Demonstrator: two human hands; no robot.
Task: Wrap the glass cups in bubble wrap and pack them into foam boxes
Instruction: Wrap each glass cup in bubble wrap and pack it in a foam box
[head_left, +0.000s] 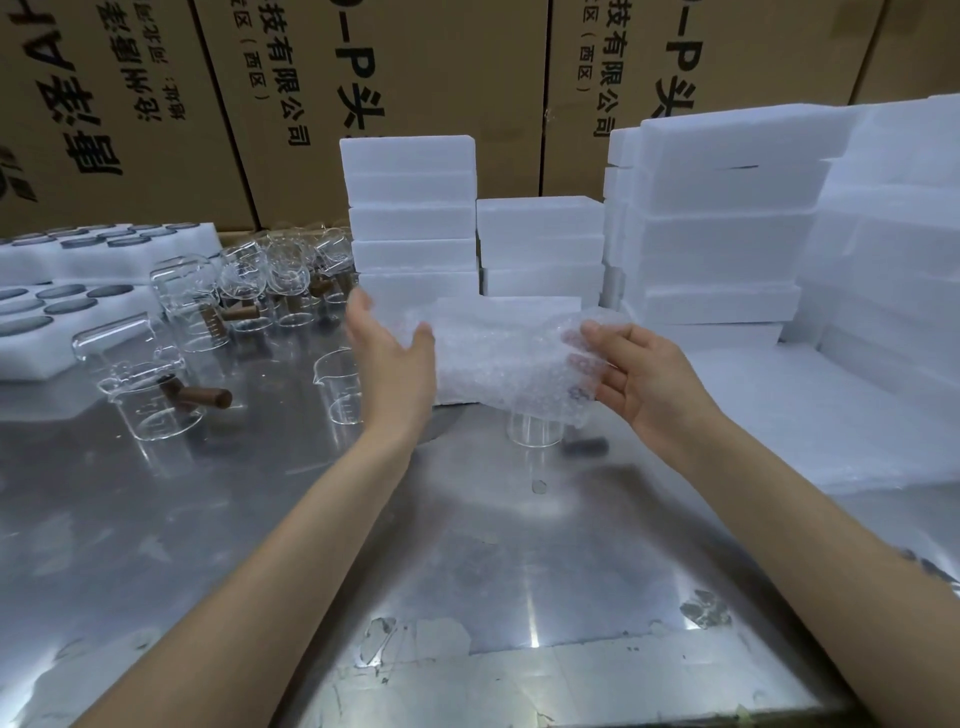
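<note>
A sheet of bubble wrap (498, 358) hangs above the steel table between my hands. My right hand (644, 379) pinches its right edge between thumb and fingers. My left hand (395, 358) is open with straight fingers, its palm against the sheet's left edge. Under the sheet a glass cup (535, 428) stands on the table, with a dark wooden handle (587, 446) to its right. More glass cups with wooden handles (156, 400) stand at the left, and several crowd the back (270, 286). A foam box (509, 312) lies just behind the sheet.
Stacks of white foam boxes (410, 208) (722, 218) rise behind and to the right, and a low foam slab (810, 421) lies at the right. Foam trays with round holes (67, 291) sit at far left. Cardboard cartons (415, 67) wall the back.
</note>
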